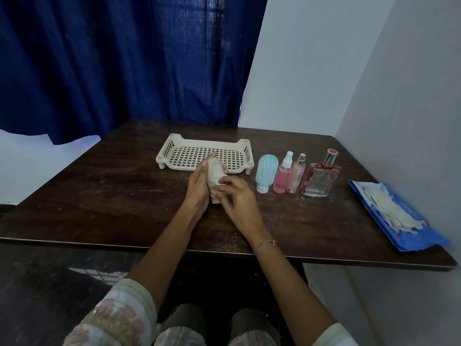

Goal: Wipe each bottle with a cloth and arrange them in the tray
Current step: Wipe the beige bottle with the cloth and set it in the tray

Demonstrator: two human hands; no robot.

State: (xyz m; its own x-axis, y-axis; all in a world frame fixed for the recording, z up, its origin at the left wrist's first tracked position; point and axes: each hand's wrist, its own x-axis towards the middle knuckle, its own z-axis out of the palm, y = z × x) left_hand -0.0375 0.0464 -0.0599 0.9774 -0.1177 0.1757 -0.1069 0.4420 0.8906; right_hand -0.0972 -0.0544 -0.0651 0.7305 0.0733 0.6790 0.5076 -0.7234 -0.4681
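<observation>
**Beige bottle held over the table, in front of the tray**

A beige bottle [215,172] is gripped by the left hand [198,187], whose fingers are wrapped round it from the left. Its long axis runs away from the person, with the rounded end tilted toward the tray [166,151] and the narrow end pointing back at the person. The lower half is clasped by the bent fingers of the right hand [238,197]. A pale scrap is seen at those fingertips, but whether it is a cloth cannot be told.

The rounded end overlaps the tray's near edge in the picture. No bottle is seen inside the one cream lattice tray.

Four more bottles stand upright in a row just right of the tray on the dark table [112,196]: a blue ribbed bottle [266,172] resting on its white cap, a pink spray bottle [283,177], a slim pink bottle [296,174], and a rectangular glass bottle [320,181]. Five bottles are counted in all.

Well apart, at the right edge, pale cloths [389,211] lie on a blue sheet [409,236].
</observation>
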